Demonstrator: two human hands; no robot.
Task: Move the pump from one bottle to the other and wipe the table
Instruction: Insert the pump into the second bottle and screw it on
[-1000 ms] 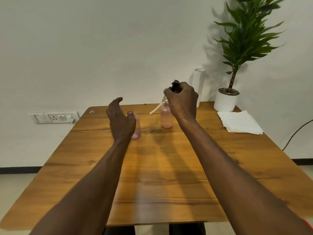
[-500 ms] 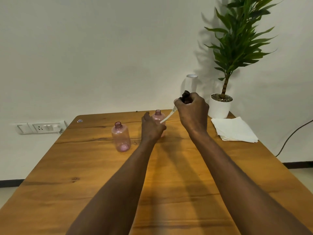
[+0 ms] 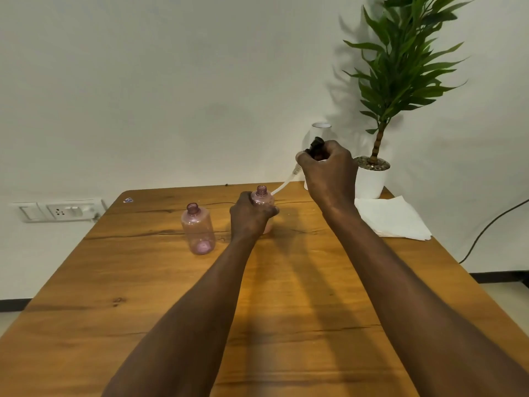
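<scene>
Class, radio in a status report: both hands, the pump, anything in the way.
Right hand grips pump, tube clear of bottle. Left hand holds right bottle. Left bottle open, nothing blocking it. Napkins untouched.

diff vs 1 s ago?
Left hand left the empty bottle and now grips the right bottle. Right hand lifted the pump clear; its tube is out. Empty bottle and napkins unmoved.
</scene>
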